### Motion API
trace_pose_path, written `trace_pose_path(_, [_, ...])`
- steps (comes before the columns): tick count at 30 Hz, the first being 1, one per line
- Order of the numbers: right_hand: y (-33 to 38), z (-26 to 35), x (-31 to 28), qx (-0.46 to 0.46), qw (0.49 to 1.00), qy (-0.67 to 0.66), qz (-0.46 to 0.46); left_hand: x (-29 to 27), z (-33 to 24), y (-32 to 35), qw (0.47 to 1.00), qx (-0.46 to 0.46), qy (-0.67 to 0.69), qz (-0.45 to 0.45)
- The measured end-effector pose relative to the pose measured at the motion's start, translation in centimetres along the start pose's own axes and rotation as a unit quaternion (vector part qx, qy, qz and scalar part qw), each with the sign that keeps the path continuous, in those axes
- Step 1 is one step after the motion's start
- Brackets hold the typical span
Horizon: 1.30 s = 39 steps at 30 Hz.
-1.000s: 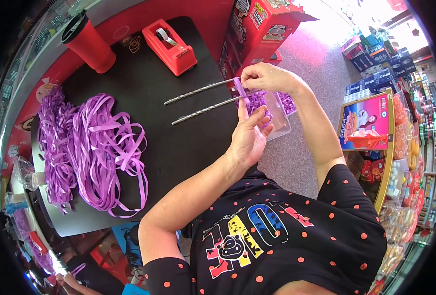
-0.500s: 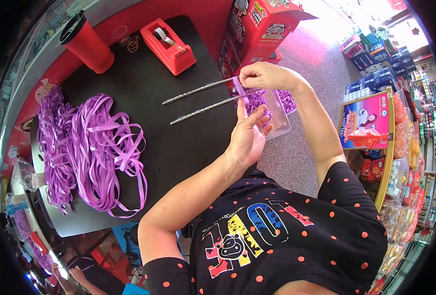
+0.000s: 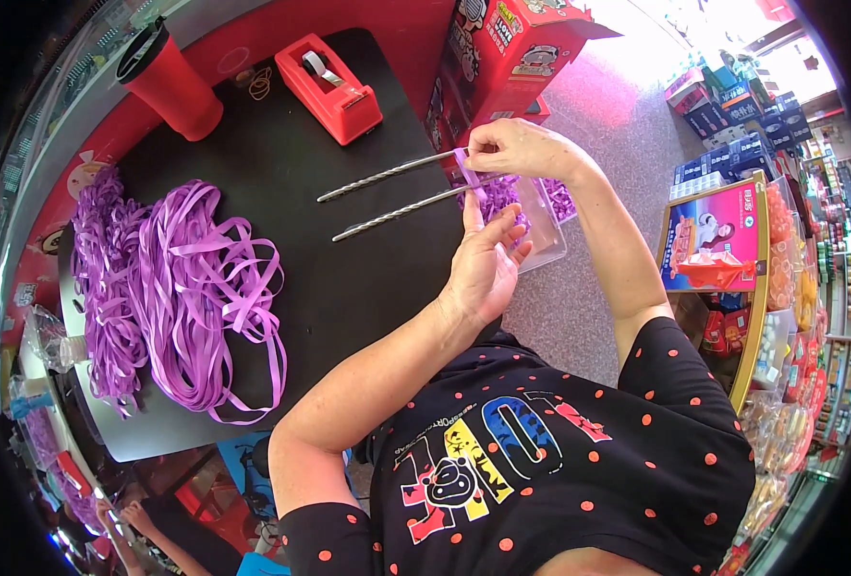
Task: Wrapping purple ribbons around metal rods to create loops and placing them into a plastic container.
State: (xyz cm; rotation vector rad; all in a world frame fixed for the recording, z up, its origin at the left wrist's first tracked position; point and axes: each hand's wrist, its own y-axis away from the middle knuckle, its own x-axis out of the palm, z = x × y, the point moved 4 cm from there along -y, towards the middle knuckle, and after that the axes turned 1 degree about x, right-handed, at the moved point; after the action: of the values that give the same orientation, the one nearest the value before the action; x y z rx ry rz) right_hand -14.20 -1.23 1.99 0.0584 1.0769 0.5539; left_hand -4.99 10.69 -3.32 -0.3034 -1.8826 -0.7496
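Observation:
Two twisted metal rods [image 3: 397, 211] lie side by side over the dark table's right edge. A purple ribbon [image 3: 468, 171] spans them near their right ends. My right hand [image 3: 526, 152] is closed in a pinch on that ribbon by the upper rod. Below, my left hand [image 3: 485, 264] is palm up with its fingers apart, its index fingertip touching the ribbon at the lower rod. Behind my fingers a clear plastic box [image 3: 547, 252] holds small purple ribbon pieces [image 3: 502, 206], partly hidden. Long purple ribbons [image 3: 190, 298] lie in a loose looped bundle on the table's left side.
A red tape dispenser [image 3: 329, 91], a red tumbler [image 3: 171, 86] and rubber bands [image 3: 260, 84] stand or lie along the table's back. A large red carton [image 3: 507, 58] is beyond my right hand. Another person's hands [image 3: 142, 523] show at lower left.
My two hands, the ribbon and the rods hold nearly the same place. At lower left the other person's hands and arm have shifted slightly.

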Motion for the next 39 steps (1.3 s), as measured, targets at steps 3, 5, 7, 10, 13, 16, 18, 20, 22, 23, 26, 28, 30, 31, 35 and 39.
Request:
trace_pose_path(3, [0.1, 0.2, 0.0, 0.007, 1.0, 0.011, -0.005, 0.0, 0.0, 0.0, 1.0, 0.0, -0.003, 0.0])
trace_pose_path(5, [0.5, 0.6, -0.2, 0.026, 0.998, 0.038, -0.051, 0.0, 0.0, -0.2, 1.0, -0.001, -0.002, 0.001])
trace_pose_path(7, [0.7, 0.8, 0.0, 0.05, 0.996, 0.053, -0.06, 0.0, 0.1, -0.3, 1.0, -0.006, 0.004, 0.004])
trace_pose_path(10, [1.2, 0.9, 0.6, 0.064, 0.992, 0.073, -0.087, 0.0, -0.1, -0.2, 1.0, -0.001, 0.006, 0.0])
trace_pose_path(13, [1.3, 0.0, 0.8, 0.073, 0.995, 0.004, -0.062, -0.2, 0.0, -0.3, 1.0, -0.001, 0.02, 0.002])
trace_pose_path(16, [1.3, -3.4, 2.6, 0.005, 0.988, -0.153, -0.016, -0.7, 0.4, -0.6, 1.0, 0.009, 0.016, 0.008])
trace_pose_path(18, [1.5, -5.4, 4.6, 0.037, 0.88, -0.474, 0.016, -0.6, 0.4, -0.6, 1.0, 0.01, 0.02, 0.018])
trace_pose_path(20, [0.7, -7.0, 6.1, 0.031, 0.84, -0.54, 0.044, -0.4, 0.4, -0.5, 0.999, 0.007, 0.021, 0.03])
trace_pose_path(22, [0.0, -5.9, 6.6, 0.026, 0.707, -0.705, 0.056, -0.3, 0.2, -0.3, 1.0, -0.004, 0.025, 0.012])
trace_pose_path(23, [-0.6, -6.9, 7.4, 0.026, 0.689, -0.721, 0.066, -0.5, 0.3, -0.3, 1.0, -0.007, 0.023, 0.012])
trace_pose_path(26, [-1.5, -7.0, 9.0, -0.063, 0.673, -0.729, 0.108, -0.7, 0.3, -0.4, 0.998, -0.008, 0.049, 0.028])
trace_pose_path(28, [-1.8, -7.4, 9.9, -0.083, 0.656, -0.738, 0.135, -0.6, 0.2, -0.2, 0.999, -0.004, 0.052, 0.007])
trace_pose_path(30, [-2.1, -7.8, 10.9, -0.092, 0.564, -0.808, 0.146, -0.6, 0.3, -0.4, 0.998, -0.007, 0.056, 0.007])
trace_pose_path(31, [-2.6, -8.2, 11.6, -0.115, 0.537, -0.823, 0.143, -0.7, 0.4, -0.4, 0.998, -0.007, 0.06, 0.008])
trace_pose_path(35, [-3.6, -8.2, 13.1, -0.163, 0.452, -0.865, 0.145, -0.4, 0.3, -0.3, 0.999, -0.011, 0.047, 0.005])
trace_pose_path(39, [-4.5, -7.1, 13.5, -0.119, 0.557, -0.816, 0.102, -0.5, 0.1, -0.2, 0.999, -0.012, 0.05, -0.003])
